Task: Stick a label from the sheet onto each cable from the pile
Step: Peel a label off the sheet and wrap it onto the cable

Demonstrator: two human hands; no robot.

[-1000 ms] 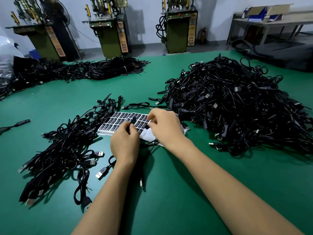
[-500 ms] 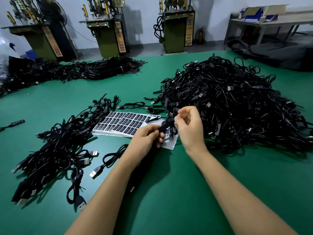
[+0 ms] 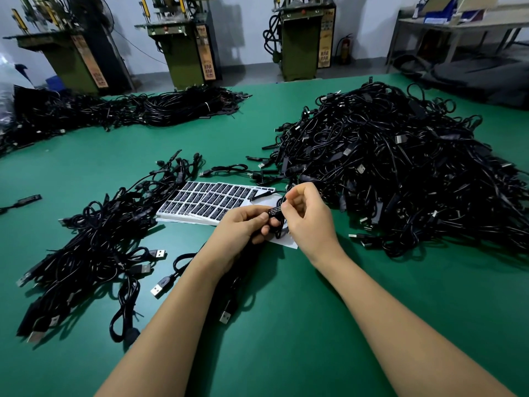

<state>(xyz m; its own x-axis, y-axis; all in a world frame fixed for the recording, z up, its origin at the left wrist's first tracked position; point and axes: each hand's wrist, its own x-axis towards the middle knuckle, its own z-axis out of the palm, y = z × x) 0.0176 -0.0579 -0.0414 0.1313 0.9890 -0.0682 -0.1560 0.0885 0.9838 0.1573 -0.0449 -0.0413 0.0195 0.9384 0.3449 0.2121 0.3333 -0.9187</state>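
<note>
My left hand (image 3: 243, 230) grips the small black block of a cable (image 3: 273, 220) just above the green table. My right hand (image 3: 306, 216) pinches a black label (image 3: 274, 211) with white print and holds it against that block. The cable's cord hangs down under my left wrist, ending in a USB plug (image 3: 225, 316). The label sheet (image 3: 209, 200), white with rows of black labels, lies flat just behind my hands. The big pile of black cables (image 3: 400, 167) rises to the right.
A smaller heap of cables (image 3: 94, 247) lies to the left of the sheet. A long bundle of cables (image 3: 128, 113) runs along the far left edge. Green machines (image 3: 183, 44) stand beyond the table, and a grey table (image 3: 458, 21) at the back right.
My hands left the label sheet and came together in front of it. The right hand brought a peeled label onto the cable block that the left hand lifted.
</note>
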